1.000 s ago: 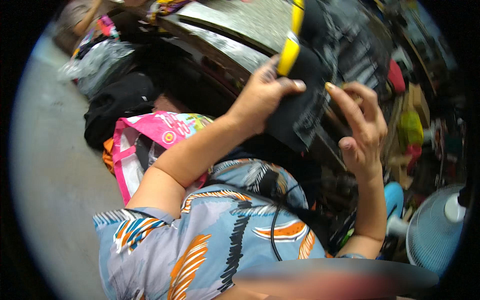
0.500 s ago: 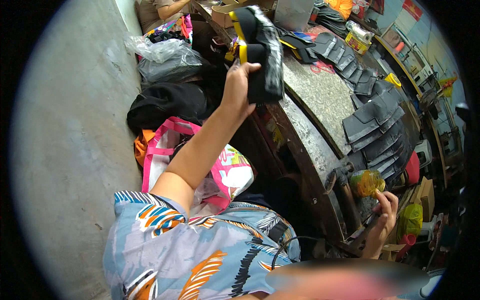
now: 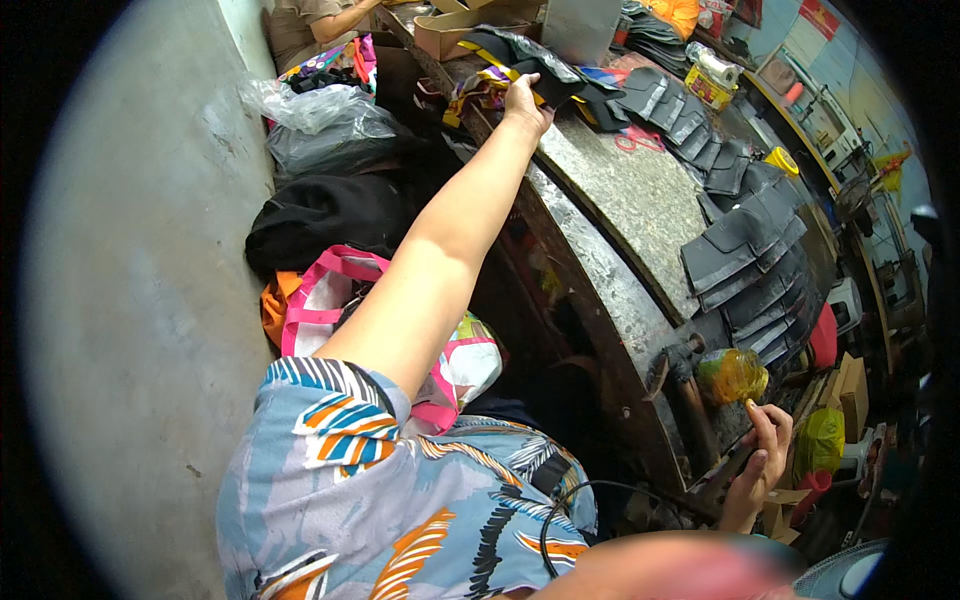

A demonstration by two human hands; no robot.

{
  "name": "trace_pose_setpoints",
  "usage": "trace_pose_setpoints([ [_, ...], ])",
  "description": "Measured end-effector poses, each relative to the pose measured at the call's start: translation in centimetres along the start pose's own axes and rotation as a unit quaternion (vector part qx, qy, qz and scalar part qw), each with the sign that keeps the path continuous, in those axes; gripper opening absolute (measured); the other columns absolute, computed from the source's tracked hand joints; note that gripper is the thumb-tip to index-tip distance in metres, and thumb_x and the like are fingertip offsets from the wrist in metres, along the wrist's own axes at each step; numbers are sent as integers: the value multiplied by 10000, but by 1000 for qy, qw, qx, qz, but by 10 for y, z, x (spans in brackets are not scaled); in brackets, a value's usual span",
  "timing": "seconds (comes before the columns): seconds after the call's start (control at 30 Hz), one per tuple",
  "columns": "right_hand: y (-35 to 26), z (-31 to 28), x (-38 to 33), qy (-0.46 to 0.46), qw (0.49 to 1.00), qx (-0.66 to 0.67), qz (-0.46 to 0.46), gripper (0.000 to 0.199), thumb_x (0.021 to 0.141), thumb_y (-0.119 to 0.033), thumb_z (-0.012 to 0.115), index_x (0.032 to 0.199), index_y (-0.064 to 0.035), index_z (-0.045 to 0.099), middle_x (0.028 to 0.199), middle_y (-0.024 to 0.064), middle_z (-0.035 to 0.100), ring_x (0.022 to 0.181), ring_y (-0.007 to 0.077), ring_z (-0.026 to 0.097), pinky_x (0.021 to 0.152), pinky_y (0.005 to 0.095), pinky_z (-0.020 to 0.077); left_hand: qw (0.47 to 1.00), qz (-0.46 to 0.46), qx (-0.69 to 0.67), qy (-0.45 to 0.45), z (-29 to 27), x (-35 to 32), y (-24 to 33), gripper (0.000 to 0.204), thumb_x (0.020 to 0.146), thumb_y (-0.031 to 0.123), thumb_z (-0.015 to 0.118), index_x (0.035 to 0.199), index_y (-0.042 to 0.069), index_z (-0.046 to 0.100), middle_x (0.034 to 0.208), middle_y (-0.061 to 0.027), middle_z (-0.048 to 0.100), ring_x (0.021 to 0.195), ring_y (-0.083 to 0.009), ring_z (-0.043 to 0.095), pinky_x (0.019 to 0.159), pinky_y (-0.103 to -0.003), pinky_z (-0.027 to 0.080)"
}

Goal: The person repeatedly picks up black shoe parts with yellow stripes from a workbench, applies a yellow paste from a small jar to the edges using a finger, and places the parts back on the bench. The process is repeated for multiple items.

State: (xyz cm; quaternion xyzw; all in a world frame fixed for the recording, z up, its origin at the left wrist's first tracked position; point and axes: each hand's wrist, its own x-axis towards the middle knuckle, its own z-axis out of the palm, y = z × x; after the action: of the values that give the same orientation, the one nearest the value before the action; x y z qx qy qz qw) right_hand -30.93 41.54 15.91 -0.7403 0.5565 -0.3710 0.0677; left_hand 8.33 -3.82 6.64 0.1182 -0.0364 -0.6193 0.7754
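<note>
My left arm stretches toward the far end of the bench. There my left hand [image 3: 527, 105] is closed on a flat black piece with yellow edging [image 3: 500, 48], low over similar pieces at the bench edge. The fingers partly hide where it is held. At the lower right, my right hand [image 3: 768, 450] is raised beside a clear jar with yellow contents [image 3: 733, 377]. Its fingers are bent but apart from the thumb, and nothing shows between them. The index fingertip, with a yellowish spot, is just below the jar.
Overlapping black flat pieces [image 3: 745, 250] line the right side of the stone-topped bench [image 3: 625, 190]. Pink-handled scissors [image 3: 640, 140] lie near them. A pink-trimmed bag [image 3: 335, 262], dark cloth [image 3: 320, 215] and a grey plastic bag [image 3: 335, 130] sit left of the bench. Another person's arm [image 3: 340, 20] shows at the back.
My left hand has moved away and to the right, lowering the black piece from in the air to the far part of the bench. My right hand stays beside the jar.
</note>
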Motion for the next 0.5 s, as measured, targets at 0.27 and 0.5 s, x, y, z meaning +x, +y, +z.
trace_pose_setpoints([
  [0.27, 4, -9, -8, 9, 1000, 20, 14, 655, 993, -581, 352, 1151, -30, 669, 1075, 107, 543, 772, 154, 473, 667, 279, 403, 974, -58, 201, 81, -15, 56, -10, 277, 910, 118, 558, 1169, 26, 526, 1156, -147, 620, 1009, -298, 631, 878, -544, 539],
  [0.5, 8, -23, 4, 40, 999, -13, -16, 516, 986, -449, 469, 1193, -12, 649, 1071, 115, 573, 778, 152, 495, 687, 274, 413, 931, 65, 315, 172, 0, -21, -12, 632, 783, 40, 673, 1346, 73, 387, 1283, -118, 530, 1128, -293, 525, 893, -510, 455],
])
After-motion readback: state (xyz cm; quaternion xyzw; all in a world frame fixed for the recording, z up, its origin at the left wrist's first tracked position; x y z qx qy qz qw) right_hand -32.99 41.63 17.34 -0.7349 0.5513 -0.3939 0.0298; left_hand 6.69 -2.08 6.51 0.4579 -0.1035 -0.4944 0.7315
